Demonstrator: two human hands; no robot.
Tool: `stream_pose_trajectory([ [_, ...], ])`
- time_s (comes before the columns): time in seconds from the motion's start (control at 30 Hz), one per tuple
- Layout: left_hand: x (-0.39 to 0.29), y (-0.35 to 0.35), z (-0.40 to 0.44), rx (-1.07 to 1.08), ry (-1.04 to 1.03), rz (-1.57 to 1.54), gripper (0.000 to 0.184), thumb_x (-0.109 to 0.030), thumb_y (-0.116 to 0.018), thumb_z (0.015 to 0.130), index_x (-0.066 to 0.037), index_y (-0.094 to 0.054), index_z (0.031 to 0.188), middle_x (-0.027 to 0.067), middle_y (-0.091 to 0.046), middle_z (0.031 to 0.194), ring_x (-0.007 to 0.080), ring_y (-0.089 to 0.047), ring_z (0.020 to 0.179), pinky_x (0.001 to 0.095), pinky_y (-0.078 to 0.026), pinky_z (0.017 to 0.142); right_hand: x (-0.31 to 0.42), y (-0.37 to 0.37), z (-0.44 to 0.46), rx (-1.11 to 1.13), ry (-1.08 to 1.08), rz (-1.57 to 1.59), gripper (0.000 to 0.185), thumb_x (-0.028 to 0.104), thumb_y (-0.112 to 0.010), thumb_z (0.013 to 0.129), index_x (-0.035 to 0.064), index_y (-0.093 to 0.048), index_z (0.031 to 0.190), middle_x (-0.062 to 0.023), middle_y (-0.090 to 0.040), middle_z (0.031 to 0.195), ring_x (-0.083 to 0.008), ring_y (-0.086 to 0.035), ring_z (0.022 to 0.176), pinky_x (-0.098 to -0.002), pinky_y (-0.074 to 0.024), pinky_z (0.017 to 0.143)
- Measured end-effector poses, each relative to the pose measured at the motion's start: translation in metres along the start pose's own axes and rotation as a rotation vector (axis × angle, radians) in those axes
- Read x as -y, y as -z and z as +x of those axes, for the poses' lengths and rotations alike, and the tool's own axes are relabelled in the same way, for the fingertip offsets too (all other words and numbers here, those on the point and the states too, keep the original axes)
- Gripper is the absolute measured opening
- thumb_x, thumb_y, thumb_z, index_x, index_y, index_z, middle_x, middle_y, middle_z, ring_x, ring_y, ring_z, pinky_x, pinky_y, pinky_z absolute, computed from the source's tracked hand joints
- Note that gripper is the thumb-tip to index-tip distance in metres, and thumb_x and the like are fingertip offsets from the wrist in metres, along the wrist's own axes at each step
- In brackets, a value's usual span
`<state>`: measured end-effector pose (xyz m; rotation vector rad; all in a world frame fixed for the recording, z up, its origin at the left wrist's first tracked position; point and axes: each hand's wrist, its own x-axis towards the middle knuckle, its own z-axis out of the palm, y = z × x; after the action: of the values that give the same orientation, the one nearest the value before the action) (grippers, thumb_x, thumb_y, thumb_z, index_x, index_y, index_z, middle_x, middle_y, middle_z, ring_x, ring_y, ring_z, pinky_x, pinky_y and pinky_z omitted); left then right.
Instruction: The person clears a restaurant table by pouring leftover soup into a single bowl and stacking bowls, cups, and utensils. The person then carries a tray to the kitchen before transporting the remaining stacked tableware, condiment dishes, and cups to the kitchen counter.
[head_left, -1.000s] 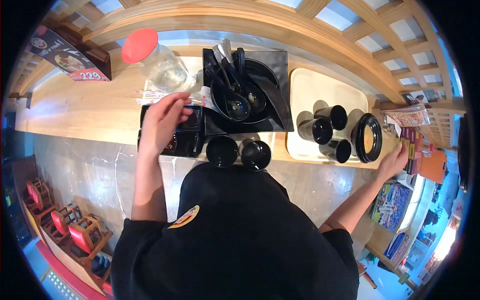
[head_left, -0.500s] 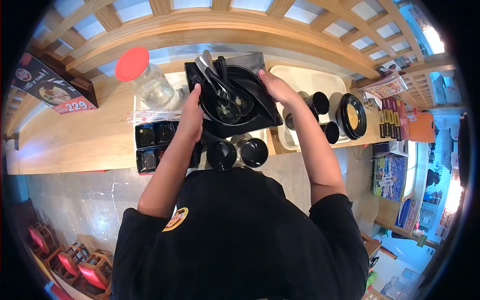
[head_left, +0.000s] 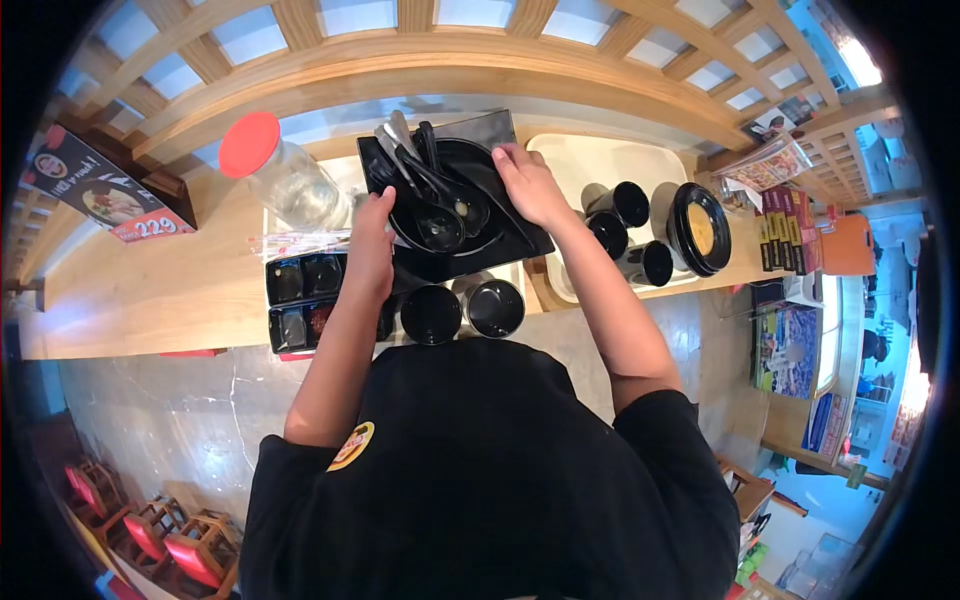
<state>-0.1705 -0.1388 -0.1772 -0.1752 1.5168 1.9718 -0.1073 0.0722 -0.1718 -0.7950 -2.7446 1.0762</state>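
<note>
Both my hands are at a stack of black square dishes [head_left: 497, 128], with a black round bowl [head_left: 487, 160] on top. Black soup spoons [head_left: 440, 228] and other utensils lie in the bowl, their handles pointing away from me. My left hand [head_left: 372, 240] grips the stack's left side, thumb up along the edge. On the right side, my right hand [head_left: 528, 185] lies over the edge, its underside hidden. Just below the stack stand two black cups [head_left: 431, 314]. A black compartment box [head_left: 290, 283] sits beside my left forearm, partly covered by it.
Left of the stack stands a clear jug [head_left: 298, 190] with a red lid. A cream tray [head_left: 560, 150] on the right carries several black cups [head_left: 630, 204] and stacked black bowls [head_left: 700, 230]. Further left is a menu stand [head_left: 110, 190]. A wooden lattice partition [head_left: 450, 50] backs the counter.
The dish stack and both hands have shifted slightly left, away from the right-hand tray, whose cups now show more. The whole view has also shifted a little.
</note>
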Motion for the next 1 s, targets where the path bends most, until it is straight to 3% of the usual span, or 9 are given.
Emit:
stream_pose_trajectory([
  [0.07, -0.009, 0.0, -0.005, -0.04, -0.026, 0.049, 0.06, -0.037, -0.051, 0.084, -0.003, -0.034, 0.13, 0.0062, -0.04, 0.129, 0.0158, -0.033, 0.121, 0.036, -0.024, 0.098, 0.002, 0.01, -0.004, 0.03, -0.027, -0.107, 0.056, 0.048, -0.032, 0.089, 0.0029, -0.049, 0.117, -0.0281, -0.048, 0.111, -0.0386, -0.045, 0.107, -0.0423, -0.0346, 0.093],
  [0.17, -0.012, 0.01, 0.021, -0.01, -0.123, 0.102, 0.072, -0.037, -0.054, 0.081, 0.001, -0.023, 0.134, 0.0136, -0.035, 0.132, 0.0229, -0.027, 0.127, 0.036, -0.02, 0.101, 0.012, 0.03, -0.019, 0.12, -0.107, -0.138, 0.058, 0.05, -0.031, 0.088, 0.0022, -0.049, 0.117, -0.0282, -0.048, 0.11, -0.0382, -0.045, 0.107, -0.0419, -0.035, 0.092],
  [0.3, -0.016, 0.006, 0.035, -0.056, -0.088, -0.034, 0.072, -0.036, -0.056, 0.08, -0.001, -0.024, 0.134, 0.0127, -0.034, 0.133, 0.0254, -0.026, 0.127, 0.0352, -0.02, 0.101, 0.011, 0.043, -0.031, 0.093, -0.052, -0.119, 0.059, 0.049, -0.029, 0.089, 0.0007, -0.05, 0.115, -0.029, -0.052, 0.105, -0.0386, -0.046, 0.106, -0.0415, -0.0354, 0.092],
  [0.43, -0.004, 0.012, 0.049, -0.019, -0.137, -0.112, 0.062, -0.035, -0.059, 0.079, -0.003, -0.035, 0.126, 0.0098, -0.038, 0.13, 0.0209, -0.029, 0.125, 0.0349, -0.021, 0.1, 0.005, 0.042, -0.037, 0.097, -0.062, -0.101, 0.057, 0.049, -0.029, 0.09, 0.001, -0.051, 0.111, -0.0279, -0.054, 0.101, -0.0384, -0.046, 0.104, -0.0421, -0.0361, 0.09],
  [0.67, -0.006, 0.006, 0.038, -0.115, -0.102, -0.1, 0.062, -0.032, -0.058, 0.079, -0.003, -0.034, 0.127, 0.0086, -0.042, 0.123, 0.0199, -0.034, 0.119, 0.0342, -0.025, 0.096, -0.003, 0.035, -0.04, 0.082, -0.097, -0.059, 0.057, 0.049, -0.028, 0.09, 0.0024, -0.052, 0.111, -0.0278, -0.053, 0.101, -0.0387, -0.047, 0.104, -0.0422, -0.0365, 0.089],
  [0.7, 0.002, 0.014, 0.049, -0.051, -0.18, -0.104, 0.059, -0.031, -0.058, 0.08, -0.004, -0.035, 0.127, 0.0075, -0.043, 0.121, 0.0195, -0.035, 0.117, 0.0342, -0.023, 0.096, -0.003, 0.036, -0.041, 0.075, -0.096, -0.058, 0.058, 0.05, -0.027, 0.09, 0.0016, -0.051, 0.111, -0.0283, -0.053, 0.101, -0.0389, -0.046, 0.104, -0.0425, -0.0363, 0.089],
  [0.93, -0.006, 0.014, 0.048, -0.02, -0.17, -0.135, 0.057, -0.031, -0.059, 0.079, -0.006, -0.037, 0.125, 0.0064, -0.041, 0.123, 0.0203, -0.031, 0.121, 0.0353, -0.02, 0.098, 0.003, 0.04, -0.04, 0.087, -0.086, -0.083, 0.059, 0.05, -0.026, 0.09, 0.0006, -0.05, 0.112, -0.0272, -0.054, 0.101, -0.0386, -0.046, 0.104, -0.0423, -0.0363, 0.089],
  [1.0, -0.006, 0.016, 0.048, -0.019, -0.176, -0.07, 0.074, -0.033, -0.058, 0.078, 0.002, -0.022, 0.133, 0.0167, -0.029, 0.136, 0.0232, -0.023, 0.129, 0.034, -0.02, 0.102, 0.006, 0.041, -0.04, 0.073, -0.092, -0.071, 0.058, 0.049, -0.026, 0.09, 0.0002, -0.05, 0.112, -0.0265, -0.054, 0.102, -0.0381, -0.046, 0.104, -0.0423, -0.0364, 0.089],
])
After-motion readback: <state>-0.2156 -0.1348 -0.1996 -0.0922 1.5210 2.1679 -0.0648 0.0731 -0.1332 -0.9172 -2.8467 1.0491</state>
